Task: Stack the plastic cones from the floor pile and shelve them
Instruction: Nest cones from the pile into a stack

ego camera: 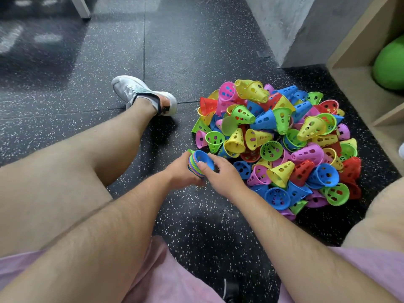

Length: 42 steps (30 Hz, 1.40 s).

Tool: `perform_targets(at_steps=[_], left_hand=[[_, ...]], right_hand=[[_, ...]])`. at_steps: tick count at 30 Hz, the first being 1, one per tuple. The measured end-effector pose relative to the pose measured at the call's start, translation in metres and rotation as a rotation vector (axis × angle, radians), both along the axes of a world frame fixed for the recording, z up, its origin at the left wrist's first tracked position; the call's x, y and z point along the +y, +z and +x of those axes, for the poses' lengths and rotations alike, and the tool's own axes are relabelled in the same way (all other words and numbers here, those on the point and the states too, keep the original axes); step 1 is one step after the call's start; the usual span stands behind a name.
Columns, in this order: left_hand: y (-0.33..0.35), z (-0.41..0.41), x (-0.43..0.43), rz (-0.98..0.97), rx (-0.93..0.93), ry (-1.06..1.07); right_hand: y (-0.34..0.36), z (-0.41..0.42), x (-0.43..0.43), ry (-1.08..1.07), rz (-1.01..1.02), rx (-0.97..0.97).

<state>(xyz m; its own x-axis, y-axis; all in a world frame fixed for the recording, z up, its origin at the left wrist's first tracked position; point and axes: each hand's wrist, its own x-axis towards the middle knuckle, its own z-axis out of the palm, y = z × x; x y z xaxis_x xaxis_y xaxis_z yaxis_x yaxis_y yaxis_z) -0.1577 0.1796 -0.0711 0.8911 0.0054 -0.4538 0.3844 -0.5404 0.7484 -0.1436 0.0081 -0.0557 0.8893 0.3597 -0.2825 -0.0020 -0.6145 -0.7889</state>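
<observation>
A big pile of perforated plastic cones (282, 141) in red, yellow, green, blue and pink lies on the black speckled floor to my right. Just left of the pile I hold a nested stack of cones (200, 163), its open blue mouth facing up. My left hand (180, 171) grips the stack from below and behind. My right hand (223, 173) holds its rim from the right, thumb on the blue edge. The narrow end of the stack is hidden by my hands.
A wooden shelf unit (358, 62) stands at the right, with a green ball (390, 64) in a compartment. A grey concrete wall (290, 29) rises behind the pile. My bare left leg and white shoe (144, 95) stretch across the floor.
</observation>
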Motion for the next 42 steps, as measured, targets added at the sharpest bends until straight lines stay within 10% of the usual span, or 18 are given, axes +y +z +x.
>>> perform_targets(at_steps=[15, 27, 42], left_hand=[[-0.022, 0.009, 0.016, 0.205, 0.17, 0.373], [-0.059, 0.01, 0.035, 0.165, 0.157, 0.359], [-0.081, 0.002, 0.019, 0.069, 0.097, 0.263]], right_hand=[[-0.01, 0.047, 0.033, 0.162, -0.297, -0.113], [-0.045, 0.092, 0.068, 0.719, -0.705, -0.378], [-0.039, 0.059, -0.011, 0.213, -0.302, -0.469]])
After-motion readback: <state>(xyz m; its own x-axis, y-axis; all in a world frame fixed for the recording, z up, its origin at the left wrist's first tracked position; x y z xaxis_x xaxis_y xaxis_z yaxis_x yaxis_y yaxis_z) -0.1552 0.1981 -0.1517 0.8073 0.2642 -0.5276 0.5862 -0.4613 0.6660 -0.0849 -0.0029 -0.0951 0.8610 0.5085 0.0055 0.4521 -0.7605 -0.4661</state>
